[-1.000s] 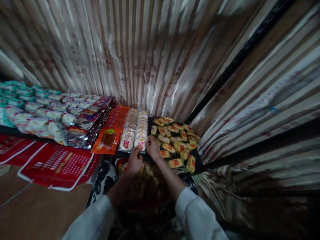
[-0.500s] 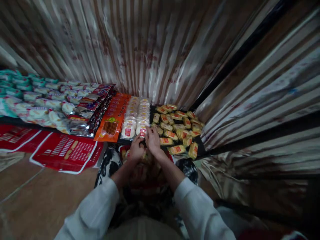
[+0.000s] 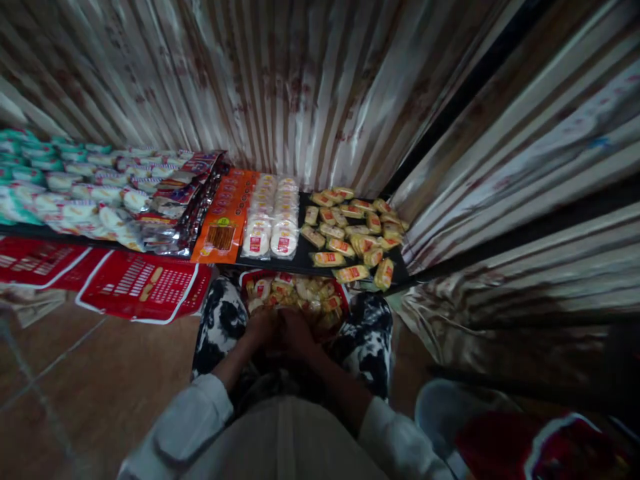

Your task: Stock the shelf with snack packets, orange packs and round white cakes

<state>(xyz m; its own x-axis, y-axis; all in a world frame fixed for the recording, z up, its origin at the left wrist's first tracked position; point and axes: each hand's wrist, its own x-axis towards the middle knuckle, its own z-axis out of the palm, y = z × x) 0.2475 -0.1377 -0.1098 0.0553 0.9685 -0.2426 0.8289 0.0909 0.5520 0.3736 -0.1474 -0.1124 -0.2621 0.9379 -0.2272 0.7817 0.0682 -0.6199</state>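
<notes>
Where a striped curtain [image 3: 280, 87] hangs along the back, a long black shelf [image 3: 304, 263] runs beneath it. At the left, red printed bags [image 3: 145, 287] with white trim spread below the shelf's front edge, over the tiled floor [image 3: 135, 367]. Patterned black-and-white trousers [image 3: 219, 320] cover the person's knees, and between them sits a red container [image 3: 244, 283], just below the middle of that front edge. Heaps of white and green packages [image 3: 85, 207] fill the shelf's left end; next come dark shiny packs [image 3: 175, 213], a flat orange packet [image 3: 223, 227], then two clear-wrapped rows of white rounds [image 3: 285, 230] reaching the front edge. Left hand [image 3: 263, 325] and right hand [image 3: 295, 330] come close together at the container's near side, in shadow; whether the fingers are clamped on anything cannot be told. Smallest are the yellow packets [image 3: 351, 273], strewn over the shelf's right end, and wrapped pieces [image 3: 303, 290] heaped in the container.
</notes>
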